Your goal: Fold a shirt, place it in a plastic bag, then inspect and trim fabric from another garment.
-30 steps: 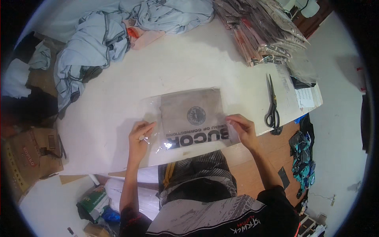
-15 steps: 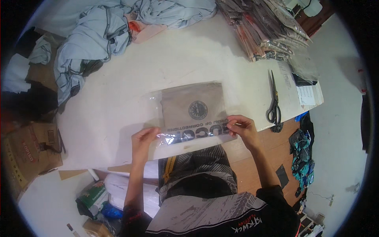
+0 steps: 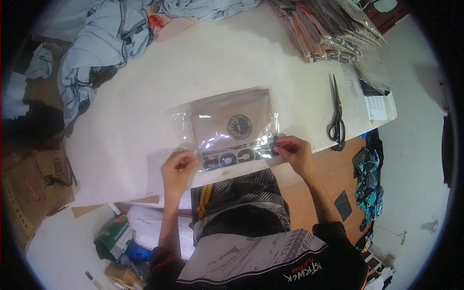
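Note:
A clear plastic bag (image 3: 180, 123) with a folded tan shirt-like garment (image 3: 212, 126) inside lies near the table's front edge. The garment carries a dark round emblem and large dark lettering that reads upside down from here. My left hand (image 3: 177, 169) pinches the bag's near left corner, where loose film extends past the cloth. At the near right corner, my right hand (image 3: 295, 153) has thumb and fingers closed on the film. Black-handled scissors (image 3: 335, 113) rest on the table, right of the bag.
Packed garments in clear bags (image 3: 333, 36) are piled at the far right. Light blue cloth (image 3: 104, 38) heaps along the far left, with a salmon piece (image 3: 171, 29) beside it. A cardboard box (image 3: 41, 186) stands left of the white table (image 3: 121, 145).
The view has shifted slightly. The bag has tilted a little, showing more loose film and glare along its sides. Both hands keep hold of its near corners.

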Demonstrator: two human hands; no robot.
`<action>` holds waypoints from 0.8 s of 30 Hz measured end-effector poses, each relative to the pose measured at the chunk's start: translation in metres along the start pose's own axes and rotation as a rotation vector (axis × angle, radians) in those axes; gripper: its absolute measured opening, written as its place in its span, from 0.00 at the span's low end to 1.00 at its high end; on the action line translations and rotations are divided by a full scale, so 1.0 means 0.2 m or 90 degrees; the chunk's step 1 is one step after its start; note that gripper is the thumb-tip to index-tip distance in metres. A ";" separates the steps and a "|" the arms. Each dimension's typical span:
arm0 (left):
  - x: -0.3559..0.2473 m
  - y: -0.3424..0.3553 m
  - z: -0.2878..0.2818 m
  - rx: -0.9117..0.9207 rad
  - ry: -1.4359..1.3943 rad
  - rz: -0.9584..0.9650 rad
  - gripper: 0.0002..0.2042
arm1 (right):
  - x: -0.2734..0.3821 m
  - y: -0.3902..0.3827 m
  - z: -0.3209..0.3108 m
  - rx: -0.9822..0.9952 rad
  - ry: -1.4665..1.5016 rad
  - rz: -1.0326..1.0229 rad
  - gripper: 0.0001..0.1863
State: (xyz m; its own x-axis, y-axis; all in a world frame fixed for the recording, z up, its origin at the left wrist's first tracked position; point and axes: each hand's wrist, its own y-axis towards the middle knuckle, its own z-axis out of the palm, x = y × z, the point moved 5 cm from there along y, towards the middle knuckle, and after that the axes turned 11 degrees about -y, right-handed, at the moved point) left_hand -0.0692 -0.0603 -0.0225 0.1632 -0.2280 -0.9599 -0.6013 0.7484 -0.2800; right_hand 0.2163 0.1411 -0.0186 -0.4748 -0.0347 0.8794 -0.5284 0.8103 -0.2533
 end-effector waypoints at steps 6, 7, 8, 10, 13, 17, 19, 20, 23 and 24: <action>-0.25 -0.11 -0.03 -0.107 0.360 0.191 0.19 | 0.25 -0.04 -0.13 -0.217 -0.338 -0.143 0.19; -0.35 -0.11 -0.03 -0.154 0.427 0.317 0.18 | 0.35 -0.06 -0.16 -0.316 -0.414 -0.219 0.20; -0.49 -0.14 0.03 -0.181 0.403 0.379 0.17 | 0.43 -0.08 -0.15 -0.312 -0.416 -0.211 0.20; -0.67 -0.13 0.18 -0.167 0.385 0.504 0.15 | 0.65 -0.04 -0.08 -0.351 -0.378 -0.304 0.20; -0.61 0.04 0.43 -0.068 0.445 0.553 0.17 | 0.66 0.15 0.23 -0.282 -0.513 -0.394 0.22; -0.21 0.23 0.55 -0.054 0.590 0.423 0.21 | 0.45 0.30 0.45 -0.202 -0.616 -0.367 0.27; -0.13 0.24 0.54 -0.060 0.609 0.392 0.23 | 0.42 0.31 0.47 -0.183 -0.611 -0.365 0.29; -0.14 0.26 0.54 -0.059 0.609 0.393 0.23 | 0.42 0.33 0.46 -0.183 -0.604 -0.357 0.29; -0.15 0.25 0.54 -0.045 0.613 0.364 0.25 | 0.40 0.34 0.46 -0.174 -0.598 -0.346 0.30; -0.15 0.26 0.54 -0.029 0.615 0.345 0.25 | 0.40 0.34 0.46 -0.168 -0.602 -0.333 0.30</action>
State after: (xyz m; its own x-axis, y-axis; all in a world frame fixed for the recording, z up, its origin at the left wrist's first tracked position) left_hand -0.0212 0.0518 -0.0107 -0.7975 -0.2817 -0.5336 -0.4393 0.8773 0.1934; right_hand 0.0773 0.1389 -0.0029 -0.6419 -0.7492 0.1633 -0.7073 0.6607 0.2514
